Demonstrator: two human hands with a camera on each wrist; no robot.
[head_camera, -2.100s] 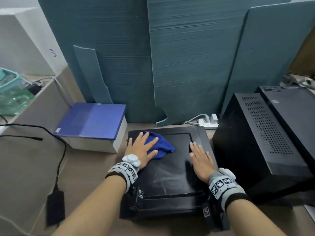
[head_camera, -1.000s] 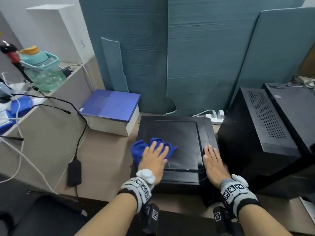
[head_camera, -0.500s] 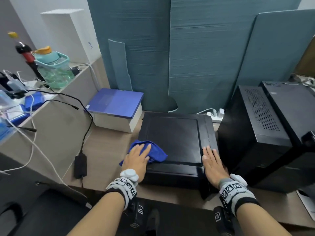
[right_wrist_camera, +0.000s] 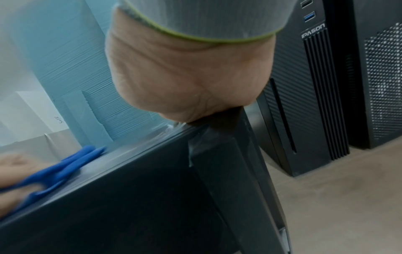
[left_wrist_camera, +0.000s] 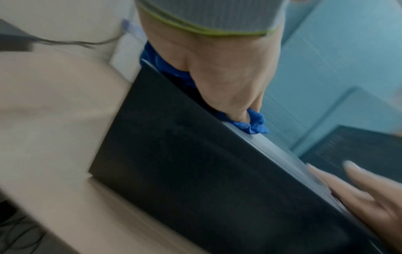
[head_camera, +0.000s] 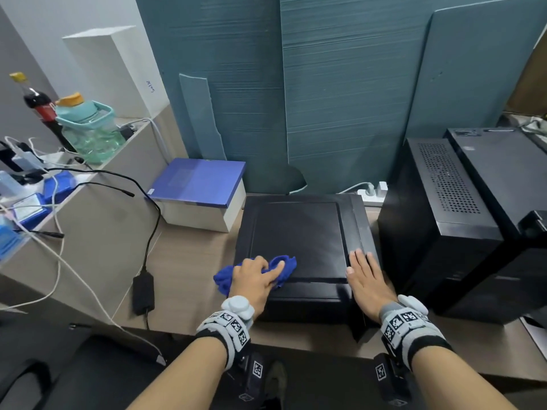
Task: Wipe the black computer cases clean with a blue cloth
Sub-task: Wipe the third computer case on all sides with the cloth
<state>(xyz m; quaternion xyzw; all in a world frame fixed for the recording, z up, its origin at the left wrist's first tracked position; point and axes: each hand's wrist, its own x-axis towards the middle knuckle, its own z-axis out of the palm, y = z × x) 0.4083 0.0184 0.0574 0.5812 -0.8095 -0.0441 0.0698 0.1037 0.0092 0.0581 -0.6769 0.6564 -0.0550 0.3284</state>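
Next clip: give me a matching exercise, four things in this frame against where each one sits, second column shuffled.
Things
1. blue cloth
2. right hand
3. blue-lidded box
4. power adapter

Places
A. on the table left of the lying case
B. flat on the lying case's near right corner
C. under the left hand
D. behind the lying case's left side

Pairs: 1-C, 2-B, 3-D, 4-A

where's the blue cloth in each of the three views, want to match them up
Head: blue cloth low and left of centre, under the left hand, at the near left corner of the flat black case.
Left wrist: upper centre, poking out beneath the hand on the case's edge.
Right wrist: far left edge, blurred.
Shared landmark: the flat black case, which the right hand also rests on.
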